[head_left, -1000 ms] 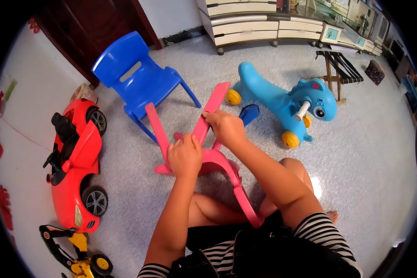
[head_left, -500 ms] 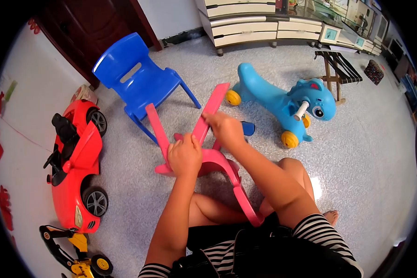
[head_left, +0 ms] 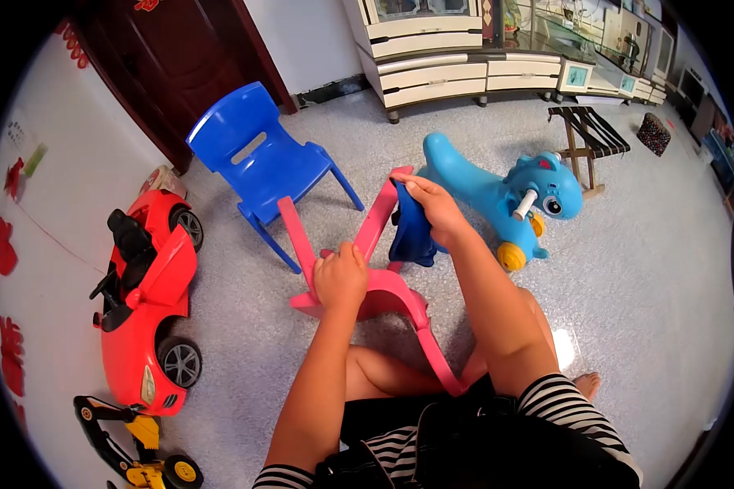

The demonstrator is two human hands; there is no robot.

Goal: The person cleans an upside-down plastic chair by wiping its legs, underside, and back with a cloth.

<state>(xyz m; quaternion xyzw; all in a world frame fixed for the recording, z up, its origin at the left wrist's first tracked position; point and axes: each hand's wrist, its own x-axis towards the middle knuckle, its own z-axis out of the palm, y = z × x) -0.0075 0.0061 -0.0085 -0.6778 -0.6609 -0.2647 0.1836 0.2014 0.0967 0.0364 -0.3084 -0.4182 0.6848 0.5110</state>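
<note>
A small pink plastic chair (head_left: 397,287) is tipped over in front of my crossed legs, its legs pointing up and away from me. My left hand (head_left: 342,275) is closed on the chair near the base of its legs. At the far end of one pink leg is my right hand (head_left: 433,205), fingers pinched on a dark blue cloth (head_left: 412,231). The cloth hangs down beside that leg; its full shape is partly hidden.
A blue chair (head_left: 257,167) stands beyond the pink one. To the right is a blue ride-on toy (head_left: 481,183), with a folding stool (head_left: 587,138) behind it. On the left are a red toy car (head_left: 151,301) and a yellow toy digger (head_left: 143,456). Drawers (head_left: 436,75) line the back.
My right hand has moved up to the tip of the pink leg. The blue cloth now hangs fully in view beneath it. My left hand stays on the chair; the view has shifted slightly.
</note>
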